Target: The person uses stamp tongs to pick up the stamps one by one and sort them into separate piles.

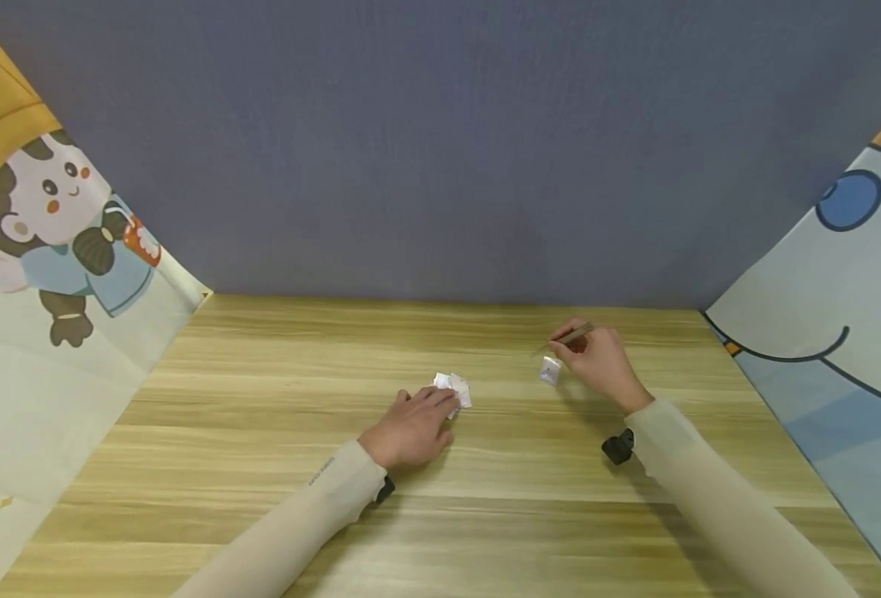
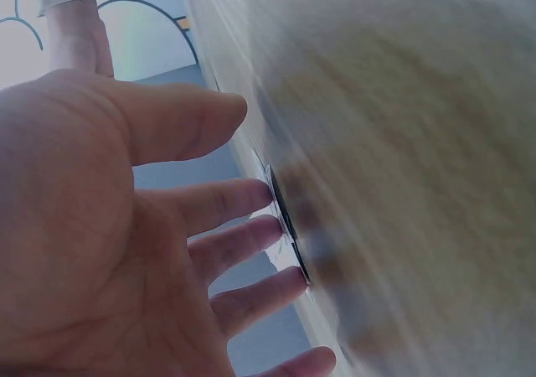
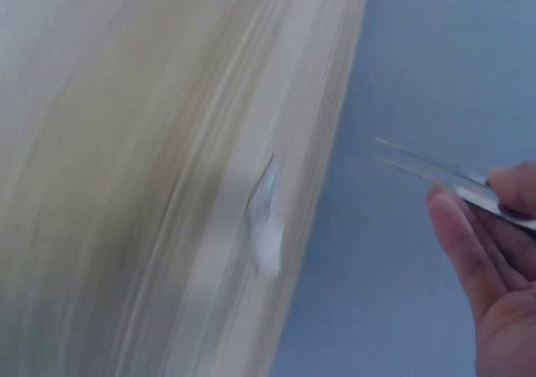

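One right-hand grip (image 1: 599,362) clamped on tweezers (image 1: 577,334), tips apart with nothing between. Just beside, on the tabletop (image 1: 261,465), a small pale slip (image 1: 550,370); could skid if nudged off-centre, or drop if pinched too lightly. Farther left, overlapping slips (image 1: 461,389) under the outstretched fingers of the left hand (image 1: 413,428); might scatter if dragged. Behind, a grey-blue backdrop (image 1: 440,166), perhaps limiting forward reach.

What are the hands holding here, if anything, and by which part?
The right hand pinches tweezers by their arms, behind the parted tips. The left hand grips nothing; it touches small white pieces.
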A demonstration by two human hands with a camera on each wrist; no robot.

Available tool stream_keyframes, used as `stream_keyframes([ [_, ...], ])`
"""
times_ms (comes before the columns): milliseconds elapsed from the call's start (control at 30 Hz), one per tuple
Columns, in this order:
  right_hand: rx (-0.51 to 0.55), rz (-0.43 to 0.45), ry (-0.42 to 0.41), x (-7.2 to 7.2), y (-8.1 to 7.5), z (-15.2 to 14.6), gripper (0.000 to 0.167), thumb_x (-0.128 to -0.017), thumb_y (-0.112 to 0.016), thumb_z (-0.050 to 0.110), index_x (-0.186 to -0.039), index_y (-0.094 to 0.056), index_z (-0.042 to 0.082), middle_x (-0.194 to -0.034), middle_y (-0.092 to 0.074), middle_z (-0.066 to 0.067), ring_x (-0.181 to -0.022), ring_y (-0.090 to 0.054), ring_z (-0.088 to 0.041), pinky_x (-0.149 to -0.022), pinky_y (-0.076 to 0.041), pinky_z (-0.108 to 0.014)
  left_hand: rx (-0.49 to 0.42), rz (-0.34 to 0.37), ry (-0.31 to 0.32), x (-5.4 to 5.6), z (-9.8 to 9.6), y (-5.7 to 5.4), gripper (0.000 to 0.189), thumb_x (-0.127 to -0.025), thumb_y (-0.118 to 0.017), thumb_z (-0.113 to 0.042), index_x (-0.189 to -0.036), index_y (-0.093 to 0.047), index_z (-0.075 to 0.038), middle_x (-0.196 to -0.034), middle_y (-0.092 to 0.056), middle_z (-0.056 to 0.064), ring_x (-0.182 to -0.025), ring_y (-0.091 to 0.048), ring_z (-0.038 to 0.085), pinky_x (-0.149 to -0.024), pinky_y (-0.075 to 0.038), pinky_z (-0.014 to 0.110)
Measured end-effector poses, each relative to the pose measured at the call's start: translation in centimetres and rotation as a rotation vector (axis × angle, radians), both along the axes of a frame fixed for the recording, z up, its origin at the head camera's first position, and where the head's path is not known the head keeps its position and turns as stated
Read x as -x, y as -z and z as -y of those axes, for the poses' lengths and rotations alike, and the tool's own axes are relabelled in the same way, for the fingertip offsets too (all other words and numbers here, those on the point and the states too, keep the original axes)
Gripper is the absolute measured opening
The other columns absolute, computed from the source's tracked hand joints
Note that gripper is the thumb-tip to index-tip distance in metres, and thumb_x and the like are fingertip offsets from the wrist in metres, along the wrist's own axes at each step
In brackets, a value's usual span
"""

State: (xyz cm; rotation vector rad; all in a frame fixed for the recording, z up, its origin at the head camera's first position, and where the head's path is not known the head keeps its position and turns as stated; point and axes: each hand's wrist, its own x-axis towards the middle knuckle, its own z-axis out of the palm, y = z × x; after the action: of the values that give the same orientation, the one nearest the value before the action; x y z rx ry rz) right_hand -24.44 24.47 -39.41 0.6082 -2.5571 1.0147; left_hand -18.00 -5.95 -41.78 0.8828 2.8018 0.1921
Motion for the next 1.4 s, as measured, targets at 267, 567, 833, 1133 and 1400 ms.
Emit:
stream_keyframes([
  [267, 0.038, 0.039, -0.188, -0.5, 0.6, 4.5, 0.008, -0.086, -0.07, 0.009, -0.092, -0.067, 0.012, -0.086, -0.066, 0.003, -0.073, -0.067, -0.017, -0.064, -0.053, -0.025, 0.004, -0.008, 0.005, 0.0, 0.1, 0.2, 0.055, -0.097, -0.05, -0.035, -0.147, -0.036, -0.016, -0.151, -0.029, 0.002, -0.137, -0.027, 0.025, -0.103, -0.027, 0.055],
  [567, 0.005, 0.084, -0.265, 0.3, 1.8, 7.9, 0.005, -0.086, -0.07, 0.008, -0.089, -0.067, 0.011, -0.08, -0.064, 0.007, -0.068, -0.061, -0.005, -0.061, -0.052, -0.025, 0.031, -0.023, 0.019, 0.0, 0.2, 0.3, 0.055, -0.098, -0.05, -0.036, -0.147, -0.035, -0.018, -0.152, -0.028, 0.002, -0.137, -0.026, 0.025, -0.102, -0.028, 0.055],
  [833, -0.016, 0.103, -0.265, 0.5, 2.2, 8.9, 0.005, -0.085, -0.07, 0.008, -0.089, -0.068, 0.011, -0.08, -0.065, 0.007, -0.069, -0.06, -0.005, -0.062, -0.051, -0.025, 0.042, -0.003, 0.009, 0.1, 0.2, 0.5, 0.056, -0.098, -0.047, -0.037, -0.149, -0.031, -0.02, -0.154, -0.024, -0.001, -0.139, -0.022, 0.024, -0.104, -0.024, 0.057],
  [1133, 0.004, 0.061, -0.258, 0.5, 2.1, 9.4, 0.004, -0.085, -0.071, 0.009, -0.088, -0.068, 0.008, -0.078, -0.067, 0.005, -0.067, -0.061, -0.005, -0.06, -0.051, -0.024, 0.042, -0.02, 0.011, 0.0, 0.3, 0.5, 0.056, -0.098, -0.048, -0.038, -0.149, -0.032, -0.019, -0.153, -0.026, 0.0, -0.138, -0.024, 0.024, -0.103, -0.025, 0.056],
  [1400, 0.015, 0.054, -0.244, 0.5, 2.1, 9.4, 0.005, -0.084, -0.071, 0.007, -0.087, -0.068, 0.009, -0.077, -0.067, 0.005, -0.066, -0.061, -0.006, -0.059, -0.051, -0.025, 0.034, -0.028, 0.015, -0.1, 0.2, 0.4, 0.056, -0.098, -0.049, -0.036, -0.148, -0.034, -0.018, -0.153, -0.027, 0.001, -0.138, -0.025, 0.025, -0.102, -0.026, 0.057],
])
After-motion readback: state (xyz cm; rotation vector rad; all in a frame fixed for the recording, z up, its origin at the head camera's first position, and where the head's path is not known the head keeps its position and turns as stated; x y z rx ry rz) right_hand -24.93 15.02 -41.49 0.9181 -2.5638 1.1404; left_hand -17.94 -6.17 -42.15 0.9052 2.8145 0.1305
